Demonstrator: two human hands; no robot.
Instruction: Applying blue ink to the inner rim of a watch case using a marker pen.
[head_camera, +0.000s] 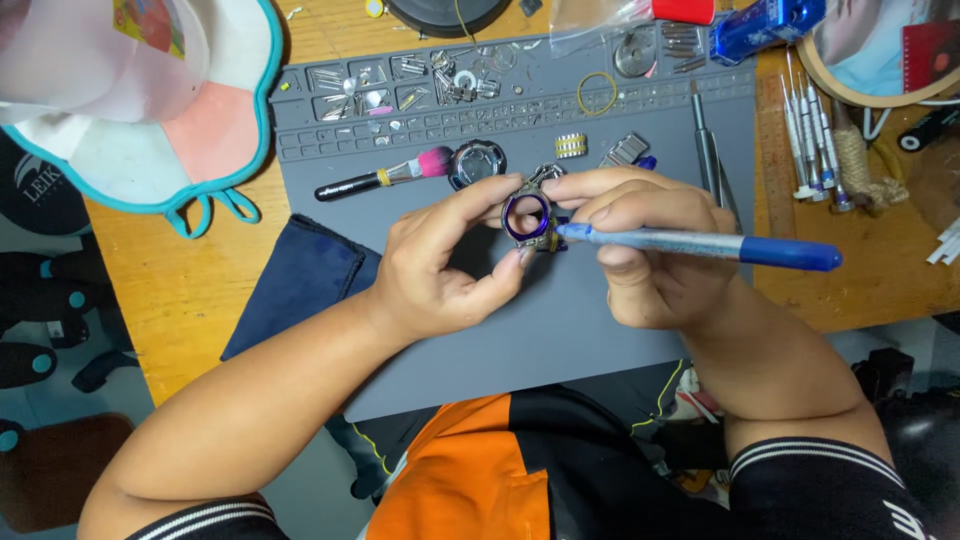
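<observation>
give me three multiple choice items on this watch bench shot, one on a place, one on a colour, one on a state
1. Where does the pink brush lie?
A. on the grey mat
B. on the bare wood
C. in the person's lap

2. What colour is the rim of the watch case?
A. red
B. purple
C. green

3. How is the blue tool held?
A. lying loose on the mat
B. gripped in the right hand
C. gripped in the left hand

Answers:
1 A: the brush rests on the mat, left of a round part.
2 B: the ring between the fingers shows purple.
3 B: the right hand's fingers wrap it, its tip at the case.
</observation>
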